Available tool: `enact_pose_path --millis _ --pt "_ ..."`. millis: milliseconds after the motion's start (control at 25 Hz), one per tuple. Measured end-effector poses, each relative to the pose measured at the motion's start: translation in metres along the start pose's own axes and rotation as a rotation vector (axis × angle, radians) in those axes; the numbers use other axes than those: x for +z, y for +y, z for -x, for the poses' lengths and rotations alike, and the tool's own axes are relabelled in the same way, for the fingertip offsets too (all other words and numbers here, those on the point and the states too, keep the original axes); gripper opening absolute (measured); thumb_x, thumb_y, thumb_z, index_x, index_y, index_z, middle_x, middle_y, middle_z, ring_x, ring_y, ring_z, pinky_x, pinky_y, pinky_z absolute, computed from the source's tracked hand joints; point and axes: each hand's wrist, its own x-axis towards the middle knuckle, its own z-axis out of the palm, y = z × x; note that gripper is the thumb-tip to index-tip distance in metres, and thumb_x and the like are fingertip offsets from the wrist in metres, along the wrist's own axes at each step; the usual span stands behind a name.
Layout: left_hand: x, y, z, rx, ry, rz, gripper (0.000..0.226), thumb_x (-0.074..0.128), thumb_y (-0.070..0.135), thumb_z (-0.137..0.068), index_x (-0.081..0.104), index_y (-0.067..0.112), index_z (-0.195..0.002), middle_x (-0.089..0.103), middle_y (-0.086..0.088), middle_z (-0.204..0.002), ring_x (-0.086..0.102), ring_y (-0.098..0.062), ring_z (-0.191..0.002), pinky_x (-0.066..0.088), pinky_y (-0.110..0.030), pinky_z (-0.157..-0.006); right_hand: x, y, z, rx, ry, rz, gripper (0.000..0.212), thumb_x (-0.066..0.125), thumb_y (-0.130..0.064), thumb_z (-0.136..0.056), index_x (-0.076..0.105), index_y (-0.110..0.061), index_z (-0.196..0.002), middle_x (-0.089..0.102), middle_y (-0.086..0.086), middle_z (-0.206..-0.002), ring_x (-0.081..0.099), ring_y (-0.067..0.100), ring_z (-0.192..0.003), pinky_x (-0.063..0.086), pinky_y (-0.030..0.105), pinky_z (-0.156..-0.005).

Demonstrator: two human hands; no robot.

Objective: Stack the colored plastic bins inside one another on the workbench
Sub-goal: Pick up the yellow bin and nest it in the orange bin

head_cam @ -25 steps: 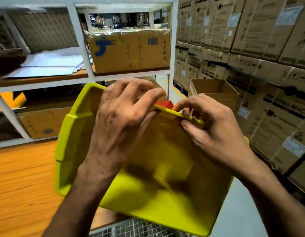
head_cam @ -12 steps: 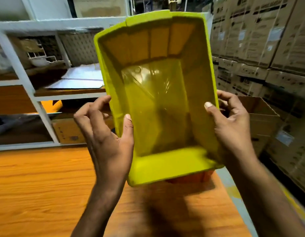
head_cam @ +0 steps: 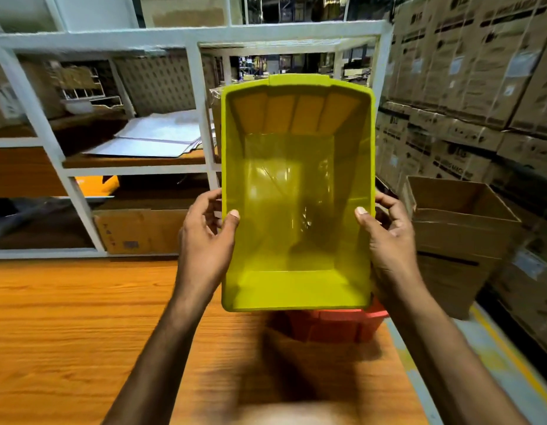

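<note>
A yellow plastic bin (head_cam: 296, 191) hangs in the air in front of me, its open mouth tilted towards my face so I look straight into it. My left hand (head_cam: 204, 240) grips its left wall, thumb over the rim. On the right wall sits my right hand (head_cam: 385, 237), gripping the same way. Directly under the yellow bin, a red bin (head_cam: 330, 325) stands on the wooden workbench (head_cam: 82, 332) near its right edge; only its near rim and front wall show.
White metal shelving (head_cam: 198, 118) with papers and cardboard boxes stands behind the bench. An open cardboard box (head_cam: 456, 234) sits on the floor at the right, before a wall of stacked cartons (head_cam: 468, 72). The bench's right edge drops to the floor.
The yellow bin went from low against my body, gripped at one rim, up over the bench with a hand on each side wall. In the last half second it came down closer to the red bin.
</note>
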Motion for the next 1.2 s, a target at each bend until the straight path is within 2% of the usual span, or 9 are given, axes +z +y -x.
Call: enact_pose_path --millis 120,200,360,480,600,760,920,1000,1200 --pt "0.006 0.007 -0.003 0.021 -0.057 0.071 0.034 0.074 0.011 -0.092 0.065 0.023 -0.123 0.072 0.005 -0.111 0.066 -0.014 -0.097 0.060 -0.033 -0.086 -0.014 -0.003 -0.017 0.019 -0.042 -0.059 0.034 0.066 -0.002 -0.094 0.065 -0.022 -0.122 0.069 0.022 -0.126 0.062 0.047 -0.123 0.045 0.070 -0.105" --pt "0.011 0.012 -0.004 0.063 -0.094 0.087 0.036 0.075 0.009 -0.091 0.063 0.018 -0.124 0.071 0.005 -0.112 0.065 -0.008 -0.098 0.056 -0.022 -0.084 -0.023 -0.011 -0.026 -0.021 -0.127 -0.067 0.036 0.060 0.001 -0.098 0.060 -0.015 -0.131 0.069 0.014 -0.125 0.066 0.033 -0.119 0.048 0.060 -0.107" --pt "0.021 0.006 -0.012 0.114 -0.054 0.096 0.041 0.074 0.010 -0.092 0.058 0.021 -0.128 0.068 0.001 -0.122 0.066 -0.013 -0.114 0.058 -0.033 -0.094 -0.044 -0.021 -0.034 -0.215 -0.380 0.109 0.050 0.058 -0.011 -0.101 0.046 -0.025 -0.147 0.062 0.005 -0.135 0.063 0.013 -0.118 0.054 0.031 -0.099" --pt "0.032 -0.005 -0.016 0.131 -0.019 0.119 0.043 0.072 0.011 -0.094 0.055 0.025 -0.131 0.066 -0.003 -0.125 0.066 -0.016 -0.116 0.059 -0.045 -0.096 -0.053 -0.022 -0.040 -0.254 -0.421 0.225 0.058 0.060 -0.002 -0.100 0.046 -0.038 -0.144 0.059 0.002 -0.129 0.061 0.010 -0.108 0.054 0.023 -0.089" --pt "0.043 -0.009 -0.017 0.128 -0.017 0.151 0.039 0.070 0.012 -0.096 0.057 0.026 -0.130 0.068 -0.002 -0.124 0.067 -0.012 -0.115 0.059 -0.033 -0.094 -0.056 -0.020 -0.047 -0.254 -0.404 0.215 0.057 0.061 -0.004 -0.100 0.048 -0.043 -0.140 0.060 -0.004 -0.128 0.059 0.019 -0.116 0.057 0.025 -0.088" --pt "0.056 -0.005 -0.041 0.001 -0.100 0.174 0.032 0.074 0.016 -0.093 0.068 0.030 -0.121 0.071 -0.002 -0.118 0.067 -0.012 -0.108 0.056 -0.026 -0.081 -0.064 -0.017 -0.076 -0.111 -0.388 0.128 0.048 0.061 -0.006 -0.101 0.055 -0.032 -0.140 0.059 0.016 -0.137 0.061 0.032 -0.123 0.055 0.050 -0.099" --pt "0.079 -0.005 -0.062 -0.216 -0.185 0.180 0.021 0.074 0.013 -0.092 0.072 0.028 -0.107 0.071 0.010 -0.089 0.069 -0.009 -0.087 0.055 -0.024 -0.068 -0.068 -0.011 -0.105 0.163 -0.329 0.090 0.040 0.056 0.003 -0.099 0.063 -0.023 -0.129 0.059 0.015 -0.120 0.060 0.024 -0.111 0.051 0.046 -0.091" --pt "0.092 -0.010 -0.066 -0.316 -0.219 0.192 0.018 0.072 0.012 -0.093 0.073 0.020 -0.109 0.073 0.006 -0.089 0.070 -0.010 -0.085 0.055 -0.021 -0.063 -0.074 0.000 -0.117 0.288 -0.302 0.078 0.034 0.055 0.003 -0.099 0.066 -0.019 -0.123 0.062 0.011 -0.120 0.060 0.023 -0.111 0.054 0.048 -0.093" --pt "0.113 -0.037 -0.062 -0.494 -0.287 0.177 0.015 0.072 0.018 -0.094 0.073 0.019 -0.109 0.076 -0.001 -0.104 0.069 -0.017 -0.104 0.052 -0.036 -0.088 -0.087 0.037 -0.137 0.472 -0.218 0.095 0.031 0.055 -0.002 -0.098 0.066 -0.015 -0.125 0.067 0.008 -0.135 0.063 0.025 -0.124 0.056 0.039 -0.084"
